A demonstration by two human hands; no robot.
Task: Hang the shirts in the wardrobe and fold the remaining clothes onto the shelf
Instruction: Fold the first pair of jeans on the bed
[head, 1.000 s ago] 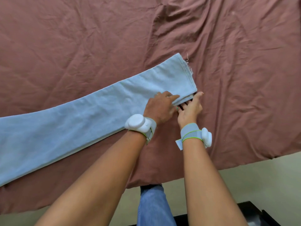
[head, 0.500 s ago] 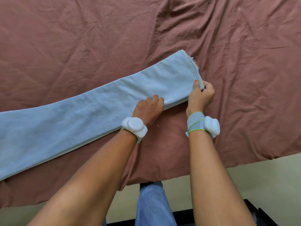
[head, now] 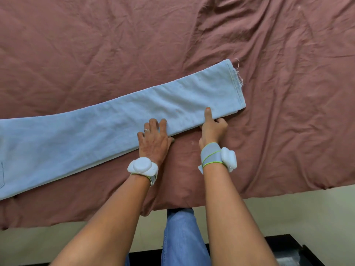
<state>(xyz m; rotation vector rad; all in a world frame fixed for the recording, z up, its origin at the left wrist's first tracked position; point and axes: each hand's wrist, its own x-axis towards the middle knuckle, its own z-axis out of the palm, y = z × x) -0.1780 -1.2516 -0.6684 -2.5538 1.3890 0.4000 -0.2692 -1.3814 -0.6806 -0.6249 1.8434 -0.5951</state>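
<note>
A pair of light blue jeans (head: 119,127) lies folded lengthwise across the bed, legs stacked, the frayed hem at the right. My left hand (head: 154,140) lies flat with spread fingers on the near edge of the leg, pressing it down. My right hand (head: 212,126) pinches the same near edge a little short of the hem, thumb on top of the denim and fingers curled underneath. The waist end runs out of view at the left.
The bed is covered by a wrinkled dusty-pink sheet (head: 288,112); its near edge runs across the lower part of the view. Below it are a pale floor (head: 297,212), my own leg in blue jeans (head: 180,237) and a dark object (head: 288,250) at bottom right.
My right hand slid left along the near edge, away from the hem corner, and my left hand flattened further onto the leg. The jeans lie straighter.
</note>
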